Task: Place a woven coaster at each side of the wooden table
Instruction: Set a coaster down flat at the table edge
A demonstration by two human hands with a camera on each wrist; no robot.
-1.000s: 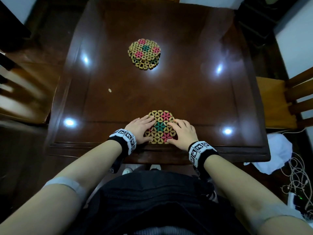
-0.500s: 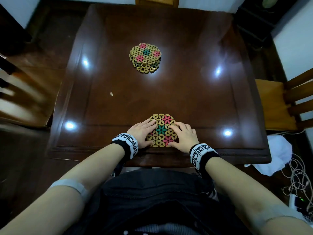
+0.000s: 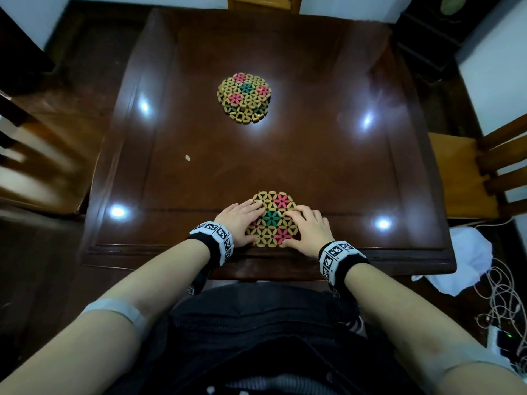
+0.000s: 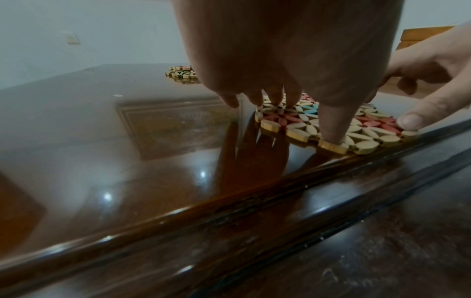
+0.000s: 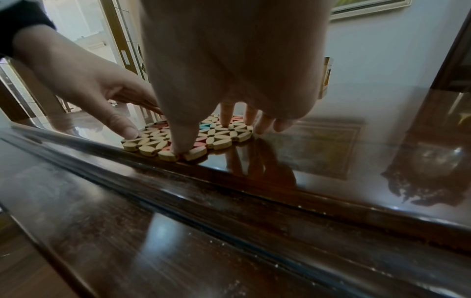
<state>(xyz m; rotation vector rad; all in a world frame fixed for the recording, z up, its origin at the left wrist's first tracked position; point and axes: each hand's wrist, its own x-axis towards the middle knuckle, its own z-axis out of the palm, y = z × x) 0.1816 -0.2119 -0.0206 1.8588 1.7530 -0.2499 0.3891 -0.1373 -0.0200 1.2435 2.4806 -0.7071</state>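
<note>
While flat on table (image 3: 328, 166) | coaster (image 3: 273, 219) under straight fingertips | left hand (image 3: 239, 222), right hand (image 3: 309, 230)

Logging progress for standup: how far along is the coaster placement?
Early. In hand: both the left hand and right hand rest fingers on one coaster, flat at the table's near edge. Left: the stack of coasters sits mid-table toward the far side, and the left, right and far sides are bare.

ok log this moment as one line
left hand + right hand: fingers resting on near flower-patterned woven coaster | at near edge of dark wooden table | remaining coaster stack: mid-table
</note>
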